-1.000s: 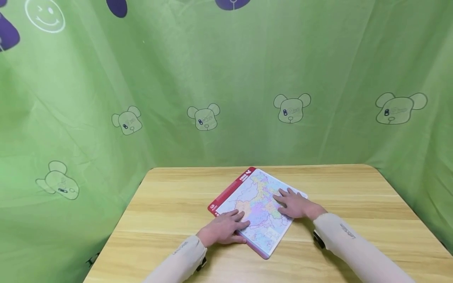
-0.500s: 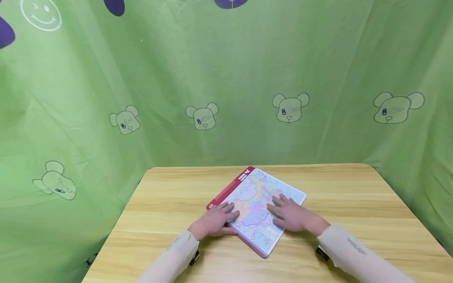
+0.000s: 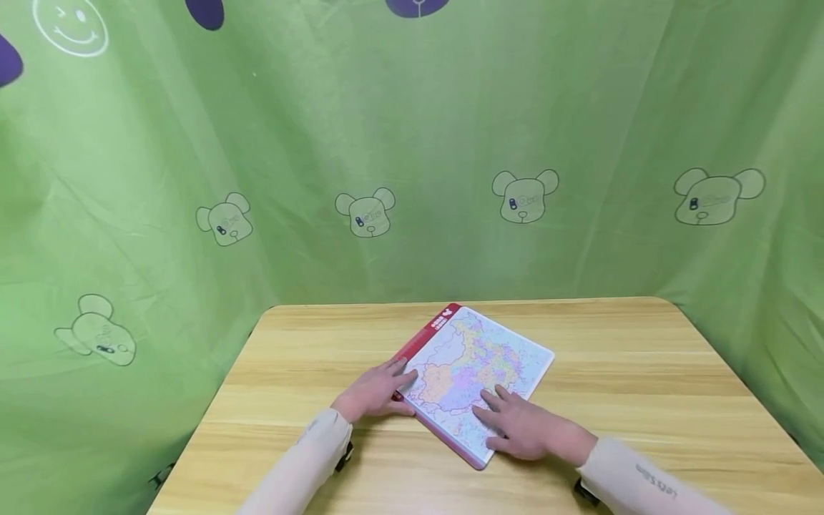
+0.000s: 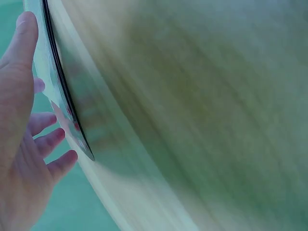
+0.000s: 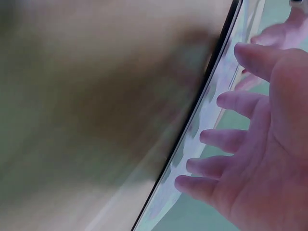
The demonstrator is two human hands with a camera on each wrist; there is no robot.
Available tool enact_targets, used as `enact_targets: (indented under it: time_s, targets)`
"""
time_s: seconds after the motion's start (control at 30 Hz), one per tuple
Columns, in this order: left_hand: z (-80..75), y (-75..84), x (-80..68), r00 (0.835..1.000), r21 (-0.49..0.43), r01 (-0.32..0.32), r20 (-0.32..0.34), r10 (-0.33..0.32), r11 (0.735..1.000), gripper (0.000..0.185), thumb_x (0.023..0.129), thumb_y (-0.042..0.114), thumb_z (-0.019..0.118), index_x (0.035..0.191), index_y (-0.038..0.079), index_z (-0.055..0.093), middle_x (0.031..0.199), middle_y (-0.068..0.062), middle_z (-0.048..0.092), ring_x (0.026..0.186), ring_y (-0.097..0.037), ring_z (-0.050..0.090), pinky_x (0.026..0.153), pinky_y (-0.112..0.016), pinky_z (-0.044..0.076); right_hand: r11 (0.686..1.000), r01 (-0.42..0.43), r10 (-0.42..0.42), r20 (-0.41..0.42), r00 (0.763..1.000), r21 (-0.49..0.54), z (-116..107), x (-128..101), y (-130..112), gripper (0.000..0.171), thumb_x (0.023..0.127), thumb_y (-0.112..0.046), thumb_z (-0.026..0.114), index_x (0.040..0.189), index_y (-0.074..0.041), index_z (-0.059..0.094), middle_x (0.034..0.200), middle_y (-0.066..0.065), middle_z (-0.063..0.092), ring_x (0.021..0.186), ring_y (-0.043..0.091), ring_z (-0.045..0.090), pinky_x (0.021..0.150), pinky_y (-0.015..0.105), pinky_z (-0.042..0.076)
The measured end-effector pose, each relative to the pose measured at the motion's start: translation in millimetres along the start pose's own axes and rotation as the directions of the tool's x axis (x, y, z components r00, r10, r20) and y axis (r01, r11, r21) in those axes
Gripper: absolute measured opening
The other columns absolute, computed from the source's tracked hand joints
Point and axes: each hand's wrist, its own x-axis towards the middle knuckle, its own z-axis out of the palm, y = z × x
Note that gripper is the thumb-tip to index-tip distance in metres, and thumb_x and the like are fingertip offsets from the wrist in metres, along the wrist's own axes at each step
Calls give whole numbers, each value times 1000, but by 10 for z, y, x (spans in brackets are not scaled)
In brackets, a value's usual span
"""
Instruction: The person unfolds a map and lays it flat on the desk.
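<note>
A flat map board point(image 3: 479, 361) with a red strip along one side lies at an angle on the wooden table point(image 3: 644, 386). My left hand point(image 3: 373, 390) rests with straight fingers on the board's left corner and red strip. My right hand point(image 3: 518, 425) lies flat on the near corner of the map, fingers spread. In the left wrist view the left hand point(image 4: 24, 144) lies beside the board's dark edge point(image 4: 67, 110). In the right wrist view the right hand's fingers point(image 5: 226, 139) are spread over the board point(image 5: 202, 115). Neither hand grips anything.
A green cloth with bear-head prints point(image 3: 524, 194) hangs behind and around both sides of the table. The table's near edge runs out of the bottom of the head view.
Both hands have slid toward me across the map: the left from the map's face to its left corner, the right from the far right side to the near corner. The board has barely moved.
</note>
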Motion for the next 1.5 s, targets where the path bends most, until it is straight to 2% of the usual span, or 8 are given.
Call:
enact_targets:
  time_s: [0.17, 0.4, 0.6, 1.0, 1.5]
  targets:
    - [15, -35, 21, 1000, -10, 25, 9, -25, 1000, 82, 83, 68, 49, 148, 19, 35, 153, -16, 25, 140, -31, 23, 110, -45, 27, 1000, 5, -6, 32, 999, 20, 22, 8, -149, 61, 95, -46, 49, 144, -10, 42, 149, 22, 30, 135, 48, 21, 107, 56, 25]
    - [17, -59, 33, 999, -12, 36, 19, -35, 999, 84, 83, 70, 48, 148, 19, 34, 153, -15, 24, 140, -30, 22, 111, -43, 26, 1000, 18, -17, 34, 999, -22, 58, 8, -281, 64, 94, -52, 48, 144, -13, 41, 149, 19, 31, 135, 46, 23, 107, 55, 27]
    - [8, -69, 45, 999, -6, 33, 20, -33, 999, 82, 82, 69, 49, 147, 20, 37, 153, -15, 24, 140, -30, 23, 110, -41, 27, 999, 38, -36, 42, 998, -37, 70, 20, -351, 62, 95, -50, 47, 144, -13, 41, 150, 19, 31, 136, 45, 22, 108, 54, 25]
    - [9, -63, 52, 999, -7, 31, 21, -31, 999, 73, 87, 63, 51, 144, 20, 42, 151, -15, 29, 139, -30, 25, 110, -40, 28, 997, 26, -22, 54, 998, -73, 135, 71, -363, 59, 95, -47, 49, 144, -17, 42, 150, 18, 31, 136, 44, 24, 107, 55, 28]
    - [-4, -38, 29, 998, 2, 46, 35, -46, 999, 78, 83, 66, 53, 146, 21, 40, 152, -14, 27, 139, -29, 25, 109, -42, 30, 998, 16, -13, 58, 998, -57, 148, 60, -352, 61, 93, -49, 51, 145, -18, 42, 150, 18, 30, 136, 44, 22, 107, 55, 28]
